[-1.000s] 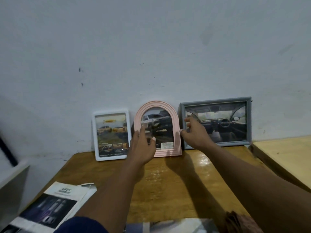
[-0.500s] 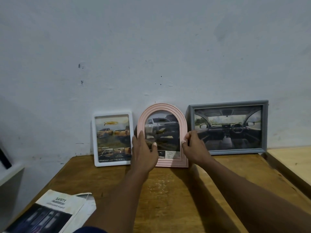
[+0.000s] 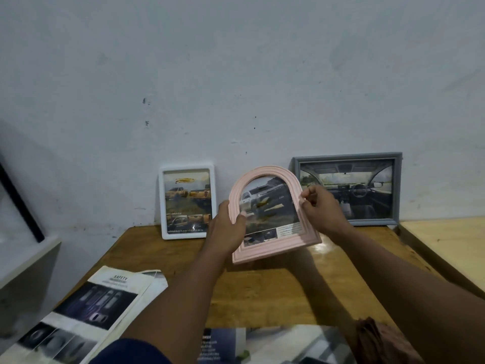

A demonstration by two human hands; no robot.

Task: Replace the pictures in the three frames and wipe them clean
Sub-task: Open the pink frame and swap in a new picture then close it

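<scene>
A pink arched frame (image 3: 278, 246) with a car picture is held tilted above the wooden table (image 3: 275, 290), off the wall. My left hand (image 3: 225, 229) grips its left edge and my right hand (image 3: 322, 211) grips its right edge. A white upright frame (image 3: 186, 169) with a picture of orange trucks leans on the wall to the left. A grey landscape frame (image 3: 346, 156) showing a car interior leans on the wall to the right, partly hidden by my right hand.
Printed car brochure pages (image 3: 86, 311) lie at the table's front left, and another page (image 3: 275, 342) lies at the front edge. A brownish cloth (image 3: 380, 340) sits at front right. A lighter wooden surface (image 3: 446, 245) adjoins on the right.
Both hands closed on the pink frame's sides and lifted it away from the wall toward me, tilting it. The other two frames stayed put.
</scene>
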